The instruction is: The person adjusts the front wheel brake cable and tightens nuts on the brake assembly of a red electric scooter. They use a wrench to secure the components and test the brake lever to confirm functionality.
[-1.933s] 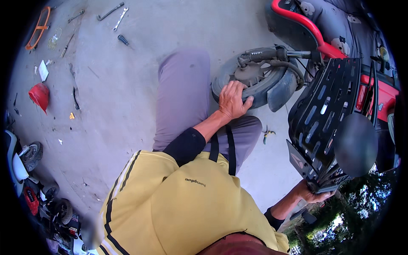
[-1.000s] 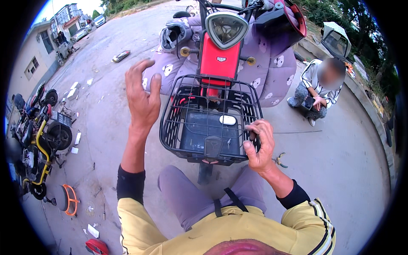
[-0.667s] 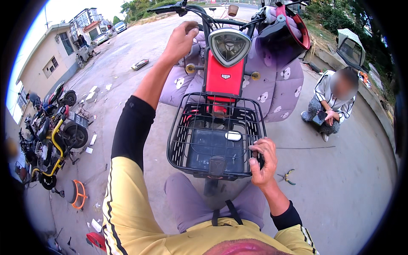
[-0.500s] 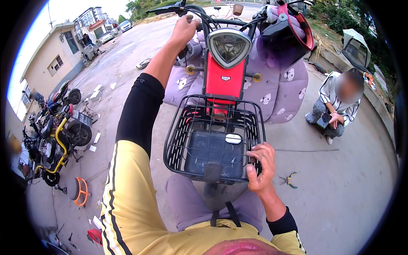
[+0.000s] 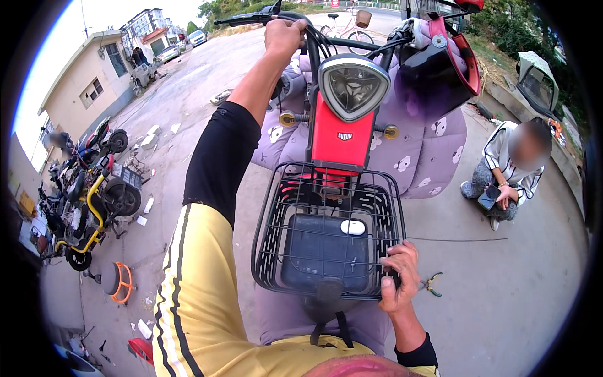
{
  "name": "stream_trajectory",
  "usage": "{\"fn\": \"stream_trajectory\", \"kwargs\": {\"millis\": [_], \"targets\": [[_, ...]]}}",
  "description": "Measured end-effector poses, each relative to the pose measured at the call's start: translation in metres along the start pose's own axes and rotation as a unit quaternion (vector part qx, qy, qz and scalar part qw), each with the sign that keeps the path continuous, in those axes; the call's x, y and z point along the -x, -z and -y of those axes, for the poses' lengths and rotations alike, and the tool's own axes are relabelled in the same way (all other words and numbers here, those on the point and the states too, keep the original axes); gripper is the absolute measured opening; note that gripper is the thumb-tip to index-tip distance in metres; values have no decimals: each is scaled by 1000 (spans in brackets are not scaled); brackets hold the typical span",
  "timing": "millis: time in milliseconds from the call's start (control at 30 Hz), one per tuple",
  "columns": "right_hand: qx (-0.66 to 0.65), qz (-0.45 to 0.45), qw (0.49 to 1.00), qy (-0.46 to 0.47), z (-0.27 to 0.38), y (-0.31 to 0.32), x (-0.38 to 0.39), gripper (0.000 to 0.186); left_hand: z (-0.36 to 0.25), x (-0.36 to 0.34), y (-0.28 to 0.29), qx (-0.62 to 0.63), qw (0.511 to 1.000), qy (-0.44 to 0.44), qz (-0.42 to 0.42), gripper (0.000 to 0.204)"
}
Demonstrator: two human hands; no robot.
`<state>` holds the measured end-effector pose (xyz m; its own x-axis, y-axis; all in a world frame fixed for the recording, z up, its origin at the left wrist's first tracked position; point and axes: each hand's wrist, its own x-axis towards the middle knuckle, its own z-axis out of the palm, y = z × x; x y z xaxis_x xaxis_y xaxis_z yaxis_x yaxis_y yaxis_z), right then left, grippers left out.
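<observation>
A red electric scooter (image 5: 339,141) faces me, its triangular headlight (image 5: 353,88) at the top of the front panel. Up at the handlebar, my left hand (image 5: 284,38) is closed around the bar beside the cables. My right hand (image 5: 399,276) grips the near right corner of the black wire basket (image 5: 266,251), its fingers curled over the rim. Inside the basket lies a flat dark case (image 5: 308,257) with a small white rounded case (image 5: 353,227) on top. A purple padded cover (image 5: 433,157) with a cartoon print hangs behind the front panel.
A dark helmet-like shell with a pink edge (image 5: 433,78) hangs at the right of the handlebar. Pliers (image 5: 433,284) lie on the concrete at right, near a crouching person (image 5: 512,166) with a phone. Parked scooters (image 5: 94,207) and an orange-framed stool (image 5: 124,283) stand left.
The view has shifted, so the scene sits lower and further right. The scooter has come slightly nearer to me. My left hand has moved inward along the handlebar; my right stays on the basket.
</observation>
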<state>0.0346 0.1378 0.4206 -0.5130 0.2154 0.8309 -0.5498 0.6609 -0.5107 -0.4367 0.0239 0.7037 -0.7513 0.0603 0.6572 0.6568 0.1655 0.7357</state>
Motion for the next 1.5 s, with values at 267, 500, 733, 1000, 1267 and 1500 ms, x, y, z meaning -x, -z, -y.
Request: {"fn": "stream_trajectory", "kwargs": {"millis": [267, 500, 733, 1000, 1267, 1500], "targets": [[-25, -12, 999, -23, -25, 20, 8, 35, -28, -5, 103, -464, 763, -446, -52, 74], [-18, -1, 999, -28, -34, 30, 9, 34, -49, -92, 138, -567, 776, -131, 242, 98], [-17, -19, 999, -41, -37, 32, 10, 36, -11, -96, 127, -564, 783, -228, 132, 62], [-4, 2, 999, -42, -29, 30, 6, 36, -6, -106, 130, -573, 753, -293, 139, 59], [-1, 6, 999, -34, -29, 34, 5, 34, -25, -93, 150, -566, 783, -175, 190, 76], [-17, 6, 1000, -23, -26, 29, 7, 33, -13, -94, 131, -662, 712, -222, 74, 47]]}}
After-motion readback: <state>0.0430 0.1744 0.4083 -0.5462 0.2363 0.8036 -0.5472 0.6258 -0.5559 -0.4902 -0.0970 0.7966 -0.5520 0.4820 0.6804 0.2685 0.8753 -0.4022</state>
